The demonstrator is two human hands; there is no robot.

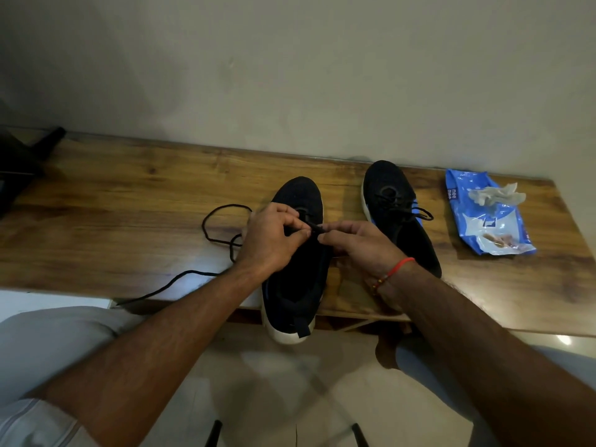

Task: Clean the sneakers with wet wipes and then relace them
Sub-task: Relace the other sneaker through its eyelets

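Two black sneakers with white soles stand on the wooden table. The near sneaker overhangs the front edge with its heel. Above its eyelets my left hand and my right hand both pinch the black lace near its tip. The rest of that lace loops loosely to the left and trails off the table's front edge. The far sneaker on the right is laced, with a bow on top.
A blue wet-wipes pack lies at the right end of the table with a crumpled white wipe on it. A dark object sits at the far left. The wall runs right behind the table. My knees are below the front edge.
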